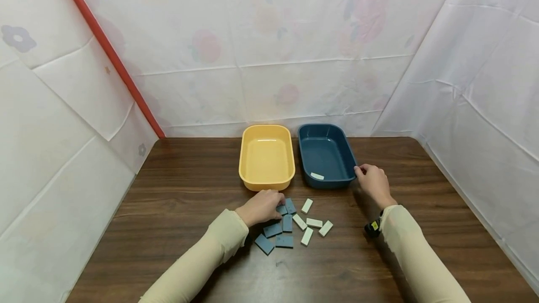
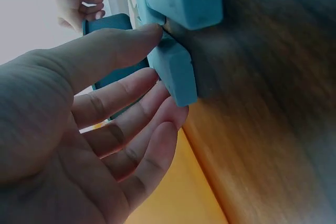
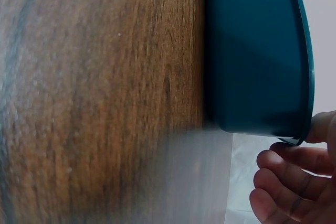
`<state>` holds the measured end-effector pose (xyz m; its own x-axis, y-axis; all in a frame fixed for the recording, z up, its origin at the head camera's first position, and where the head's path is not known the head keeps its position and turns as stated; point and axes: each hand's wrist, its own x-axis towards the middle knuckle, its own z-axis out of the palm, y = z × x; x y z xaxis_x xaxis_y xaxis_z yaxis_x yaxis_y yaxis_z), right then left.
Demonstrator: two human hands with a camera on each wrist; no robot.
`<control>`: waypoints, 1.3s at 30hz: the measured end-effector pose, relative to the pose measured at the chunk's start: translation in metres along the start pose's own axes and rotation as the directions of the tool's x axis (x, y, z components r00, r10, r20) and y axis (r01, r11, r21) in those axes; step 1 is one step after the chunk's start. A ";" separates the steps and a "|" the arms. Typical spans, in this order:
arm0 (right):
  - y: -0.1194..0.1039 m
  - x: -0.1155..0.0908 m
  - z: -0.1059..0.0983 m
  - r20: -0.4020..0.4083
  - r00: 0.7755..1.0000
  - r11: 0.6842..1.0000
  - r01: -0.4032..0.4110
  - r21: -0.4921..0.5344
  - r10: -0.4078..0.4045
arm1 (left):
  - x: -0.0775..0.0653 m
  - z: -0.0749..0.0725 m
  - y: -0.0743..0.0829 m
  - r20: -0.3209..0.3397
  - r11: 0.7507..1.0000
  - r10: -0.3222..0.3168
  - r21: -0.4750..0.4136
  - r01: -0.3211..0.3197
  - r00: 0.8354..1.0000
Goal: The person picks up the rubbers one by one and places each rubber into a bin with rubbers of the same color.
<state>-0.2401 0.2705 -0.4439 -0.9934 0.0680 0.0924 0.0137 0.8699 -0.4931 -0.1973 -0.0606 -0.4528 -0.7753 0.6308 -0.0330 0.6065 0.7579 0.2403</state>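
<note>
My left hand (image 1: 262, 207) is at the pile of blue rectangular tiles (image 1: 273, 230), just in front of the yellow tray. One blue tile (image 2: 176, 72) lies between its thumb and fingertips in the left wrist view, close over the tabletop. With thumb and index finger, my right hand (image 1: 374, 182) pinches the rim of the dark blue tray (image 1: 348, 180) at its near right corner. The other fingers of that hand (image 3: 281, 187) curl loosely below the rim. Inside this tray lies one white tile (image 1: 317, 176), near its front wall.
Several white tiles (image 1: 314, 222) lie scattered to the right of the blue ones. The yellow tray (image 1: 267, 185) stands left of the dark blue tray, both at the back of the brown wooden table (image 1: 189, 191). White patterned sheets (image 1: 189, 92) hang behind and along the sides.
</note>
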 end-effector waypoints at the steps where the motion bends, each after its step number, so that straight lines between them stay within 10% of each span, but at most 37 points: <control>1: 0.000 0.000 0.000 0.000 1.000 1.000 0.002 0.000 -0.002 | 0.000 0.000 0.000 0.001 1.000 -0.007 -0.003 0.007 1.000; 18: 0.004 0.001 0.000 0.006 1.000 1.000 -0.004 0.003 0.004 | 0.002 -0.004 -0.001 0.008 0.997 -0.037 -0.065 0.038 0.999; 39: 0.004 0.002 0.001 -0.010 1.000 1.000 -0.018 0.008 0.018 | -0.001 -0.033 -0.006 -0.141 0.990 -0.056 -0.139 0.036 0.988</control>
<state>-0.2424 0.2738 -0.4462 -0.9918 0.0886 0.0923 0.0306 0.8646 -0.5015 -0.2060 -0.0707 -0.4224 -0.8253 0.5575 0.0903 0.5472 0.7499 0.3718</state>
